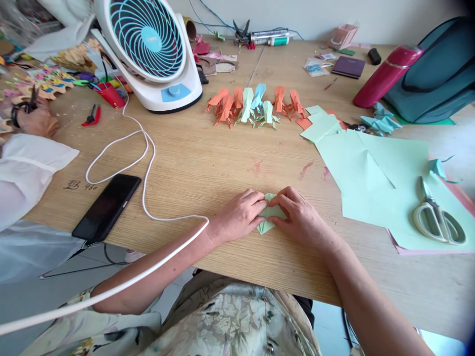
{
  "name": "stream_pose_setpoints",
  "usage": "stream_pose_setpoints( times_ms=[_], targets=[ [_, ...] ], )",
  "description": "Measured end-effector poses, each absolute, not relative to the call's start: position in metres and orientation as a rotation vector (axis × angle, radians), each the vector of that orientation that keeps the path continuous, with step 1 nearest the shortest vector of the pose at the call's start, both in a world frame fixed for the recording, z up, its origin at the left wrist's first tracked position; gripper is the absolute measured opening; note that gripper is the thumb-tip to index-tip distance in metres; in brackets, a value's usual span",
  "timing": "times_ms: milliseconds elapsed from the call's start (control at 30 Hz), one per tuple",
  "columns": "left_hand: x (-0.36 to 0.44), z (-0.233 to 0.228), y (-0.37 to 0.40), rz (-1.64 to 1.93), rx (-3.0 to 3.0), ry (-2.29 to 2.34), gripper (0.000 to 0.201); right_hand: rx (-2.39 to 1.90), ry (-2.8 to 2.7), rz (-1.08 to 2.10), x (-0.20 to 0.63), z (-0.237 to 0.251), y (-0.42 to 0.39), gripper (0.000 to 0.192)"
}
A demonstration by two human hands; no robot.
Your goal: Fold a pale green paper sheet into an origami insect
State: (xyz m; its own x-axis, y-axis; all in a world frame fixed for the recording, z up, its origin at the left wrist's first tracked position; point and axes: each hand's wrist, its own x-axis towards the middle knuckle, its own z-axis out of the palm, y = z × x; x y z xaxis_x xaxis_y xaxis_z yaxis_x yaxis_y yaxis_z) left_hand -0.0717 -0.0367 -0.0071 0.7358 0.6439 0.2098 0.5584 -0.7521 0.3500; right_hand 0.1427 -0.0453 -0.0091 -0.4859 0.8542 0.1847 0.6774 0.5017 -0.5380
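Note:
A small piece of pale green origami paper [264, 227] with crease lines rests on the table near its front edge. My left hand [240, 216] holds its left side, the fingers together and pressing down on it. From the right, my right hand [300, 216] grips the paper between thumb and fingers, with the hand curled. The fingertips of both hands almost meet over the paper's middle and hide part of it. Farther back stands a row of folded paper figures in orange [224, 110], pale green [246, 105] and blue [259, 96].
Green paper sheets [374, 198] and scissors [438, 217] lie right. A white fan [174, 91], a phone [107, 208] and a white cable [149, 148] are left; the cable crosses above my left forearm. A co-worker's hand [37, 118] holds dark-handled scissors. A red bottle [388, 75] stands back right.

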Motion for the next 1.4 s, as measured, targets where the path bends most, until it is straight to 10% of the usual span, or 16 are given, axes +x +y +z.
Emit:
stream_pose_setpoints(
  times_ms=[1400],
  targets=[
    [-0.099,-0.011,-0.045,0.073,2.848,0.909,0.068,-1.232,-2.189,0.533,0.139,-0.02,-0.044,0.029]
  ],
)
